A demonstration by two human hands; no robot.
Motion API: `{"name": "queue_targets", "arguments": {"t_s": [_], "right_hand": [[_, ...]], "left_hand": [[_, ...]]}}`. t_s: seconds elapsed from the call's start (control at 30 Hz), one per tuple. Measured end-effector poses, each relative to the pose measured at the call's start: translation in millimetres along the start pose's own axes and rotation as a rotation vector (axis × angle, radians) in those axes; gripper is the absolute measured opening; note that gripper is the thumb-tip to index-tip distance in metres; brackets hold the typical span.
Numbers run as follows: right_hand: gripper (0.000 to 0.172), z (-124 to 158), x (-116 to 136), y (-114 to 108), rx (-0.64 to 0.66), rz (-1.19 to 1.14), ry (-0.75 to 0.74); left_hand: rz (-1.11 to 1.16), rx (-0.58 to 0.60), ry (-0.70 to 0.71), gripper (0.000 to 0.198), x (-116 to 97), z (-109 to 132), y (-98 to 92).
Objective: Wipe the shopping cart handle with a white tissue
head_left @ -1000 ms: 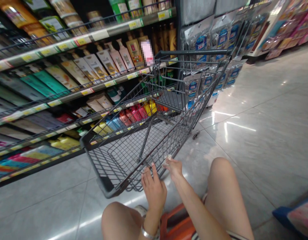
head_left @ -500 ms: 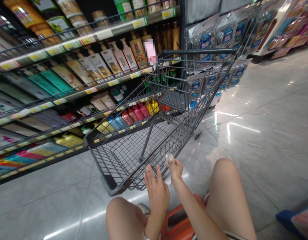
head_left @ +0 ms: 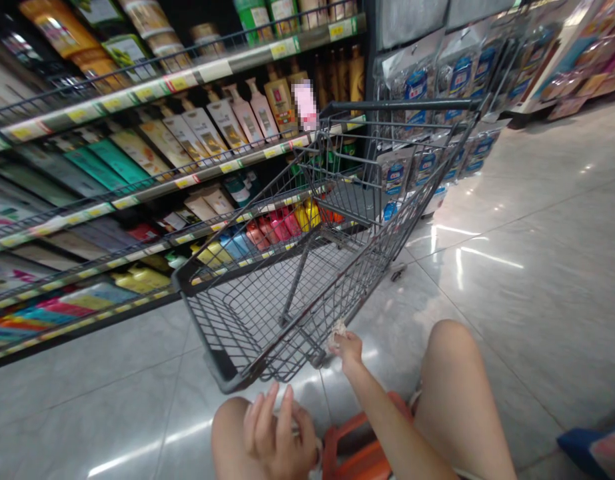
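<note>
A grey wire shopping cart (head_left: 287, 307) stands in front of me, and its basket holds nothing I can see. My right hand (head_left: 351, 348) is closed on a crumpled whitish cloth (head_left: 338, 333), held against or close to the lower side mesh of the cart. Whether the cloth touches the wires I cannot tell. My left hand (head_left: 280, 430) is below the cart's near corner, apart from it, with its fingers spread and slightly curled. Nothing shows in it.
Shelves of bottles (head_left: 222, 123) run along the left behind the cart. Packaged goods (head_left: 457, 80) hang at the back right. An orange stool (head_left: 360, 453) shows between my knees. A blue-edged object (head_left: 582, 447) lies at the lower right on the tiled floor (head_left: 552, 293).
My left hand has drawn back from the cart's side, down and to the left. My right hand with the cloth has moved slightly lower along the mesh.
</note>
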State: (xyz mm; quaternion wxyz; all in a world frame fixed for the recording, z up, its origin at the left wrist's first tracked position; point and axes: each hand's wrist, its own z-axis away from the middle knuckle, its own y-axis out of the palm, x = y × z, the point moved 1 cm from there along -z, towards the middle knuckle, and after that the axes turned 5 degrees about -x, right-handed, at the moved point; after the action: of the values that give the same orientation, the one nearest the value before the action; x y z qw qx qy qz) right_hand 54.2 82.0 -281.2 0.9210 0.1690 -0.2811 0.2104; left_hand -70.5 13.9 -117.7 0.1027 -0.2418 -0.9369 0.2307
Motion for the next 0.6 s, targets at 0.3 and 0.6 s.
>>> {"name": "queue_targets", "arguments": {"t_s": [0.3, 0.6], "right_hand": [[0.023, 44.7, 4.2, 8.8, 0.119, -0.076, 0.077], [0.023, 93.5, 22.3, 21.3, 0.315, -0.167, 0.054]], "left_hand": [[-0.179, 0.355, -0.129, 0.065, 34.4, -31.3, -5.9], [-0.103, 0.275, -0.194, 0.071, 29.3, -22.8, 8.9]]}}
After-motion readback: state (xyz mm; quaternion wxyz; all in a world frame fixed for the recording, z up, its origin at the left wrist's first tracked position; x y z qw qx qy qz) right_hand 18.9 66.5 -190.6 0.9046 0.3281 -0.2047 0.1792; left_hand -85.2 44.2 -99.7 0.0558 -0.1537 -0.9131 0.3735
